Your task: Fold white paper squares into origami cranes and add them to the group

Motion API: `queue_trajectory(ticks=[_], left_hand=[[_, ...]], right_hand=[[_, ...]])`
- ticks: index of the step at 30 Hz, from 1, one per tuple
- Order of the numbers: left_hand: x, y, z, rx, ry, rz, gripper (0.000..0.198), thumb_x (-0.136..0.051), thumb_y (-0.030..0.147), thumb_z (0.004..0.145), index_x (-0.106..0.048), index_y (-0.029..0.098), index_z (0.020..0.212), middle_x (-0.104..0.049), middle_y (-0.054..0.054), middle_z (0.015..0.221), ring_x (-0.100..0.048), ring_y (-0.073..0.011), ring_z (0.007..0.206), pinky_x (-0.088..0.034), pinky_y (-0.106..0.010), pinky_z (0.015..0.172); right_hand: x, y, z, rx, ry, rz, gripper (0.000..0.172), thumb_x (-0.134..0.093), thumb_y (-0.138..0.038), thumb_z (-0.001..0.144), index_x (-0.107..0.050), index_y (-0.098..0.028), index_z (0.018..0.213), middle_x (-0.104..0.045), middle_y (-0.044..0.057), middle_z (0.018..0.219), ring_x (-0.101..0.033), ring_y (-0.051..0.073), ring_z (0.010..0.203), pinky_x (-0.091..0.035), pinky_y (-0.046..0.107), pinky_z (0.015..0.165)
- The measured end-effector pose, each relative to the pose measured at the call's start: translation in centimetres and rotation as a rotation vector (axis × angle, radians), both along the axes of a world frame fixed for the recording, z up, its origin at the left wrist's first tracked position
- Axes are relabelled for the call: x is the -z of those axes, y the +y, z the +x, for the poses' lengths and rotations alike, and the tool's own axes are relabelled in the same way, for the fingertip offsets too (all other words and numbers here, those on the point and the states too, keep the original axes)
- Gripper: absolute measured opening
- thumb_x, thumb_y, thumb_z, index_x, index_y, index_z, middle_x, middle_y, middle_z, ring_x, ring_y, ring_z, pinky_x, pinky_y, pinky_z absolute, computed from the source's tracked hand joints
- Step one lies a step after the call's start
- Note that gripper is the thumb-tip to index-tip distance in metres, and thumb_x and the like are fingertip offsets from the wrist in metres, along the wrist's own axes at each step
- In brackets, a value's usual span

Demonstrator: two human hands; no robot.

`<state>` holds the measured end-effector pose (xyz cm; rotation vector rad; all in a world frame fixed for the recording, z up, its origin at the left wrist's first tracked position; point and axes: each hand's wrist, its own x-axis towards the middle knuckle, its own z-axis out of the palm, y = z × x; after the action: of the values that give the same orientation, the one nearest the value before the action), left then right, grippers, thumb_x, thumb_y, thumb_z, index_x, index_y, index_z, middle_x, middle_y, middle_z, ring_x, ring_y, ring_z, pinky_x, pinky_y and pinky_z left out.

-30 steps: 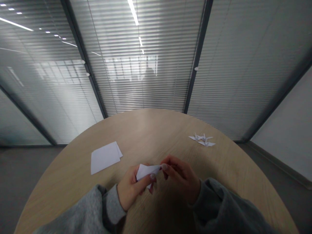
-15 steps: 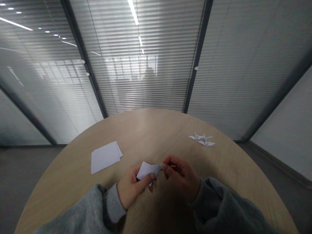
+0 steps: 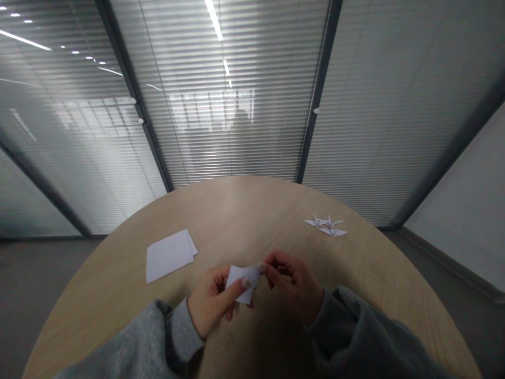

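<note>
From afar I saw small white angular folded-paper piece (image 3: 238, 272), smooth-faced, straight-edged; bare left hand (image 3: 215, 300) clasped it, bare right hand (image 3: 294, 285) pinched its right corner.

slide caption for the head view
Left hand grips folded white paper, right hand pinching its corner; sheets and paper cranes beyond.

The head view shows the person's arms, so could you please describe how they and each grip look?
The left sleeve and right sleeve are loose grey fabric, the right one looking darker, and each ends in a cuff. The left grip and right grip are ungloved.
</note>
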<state>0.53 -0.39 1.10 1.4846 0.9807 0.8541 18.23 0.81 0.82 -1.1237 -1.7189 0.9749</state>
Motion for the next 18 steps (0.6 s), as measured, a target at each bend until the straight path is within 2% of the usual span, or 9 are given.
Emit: queue_trajectory(ticks=[5,13,18], left_hand=[[-0.11,-0.06,0.18,0.016,0.002,-0.075,0.048,-0.061,0.059,0.071,-0.060,0.011,0.073,-0.068,-0.006,0.058,-0.042,-0.0041,0.030,-0.032,-0.014,0.029],[-0.47,-0.05,0.32,0.066,-0.091,-0.107,0.051,-0.063,0.060,0.070,-0.060,0.010,0.075,-0.069,-0.008,0.058,-0.054,-0.0079,0.037,-0.043,-0.016,0.036],[-0.20,0.01,0.29,0.084,-0.114,-0.114,0.050,-0.061,0.060,0.072,-0.059,0.010,0.078,-0.069,-0.008,0.059,-0.053,-0.0075,0.035,-0.041,-0.015,0.034]], right_hand=[[-0.06,-0.17,-0.16,0.005,-0.005,0.003,0.030,-0.047,-0.044,0.080,-0.050,-0.019,0.064,-0.047,-0.003,0.050,-0.046,0.011,0.046,-0.035,0.023,0.046],[-0.47,-0.14,-0.33,-0.087,0.188,-0.113,0.037,-0.054,-0.052,0.076,-0.051,-0.018,0.062,-0.045,-0.004,0.051,-0.043,0.010,0.047,-0.036,0.023,0.046],[-0.55,0.05,-0.15,-0.106,0.229,-0.138,0.044,-0.057,-0.060,0.073,-0.053,-0.017,0.063,-0.047,-0.004,0.050,-0.044,0.009,0.047,-0.037,0.023,0.048]])
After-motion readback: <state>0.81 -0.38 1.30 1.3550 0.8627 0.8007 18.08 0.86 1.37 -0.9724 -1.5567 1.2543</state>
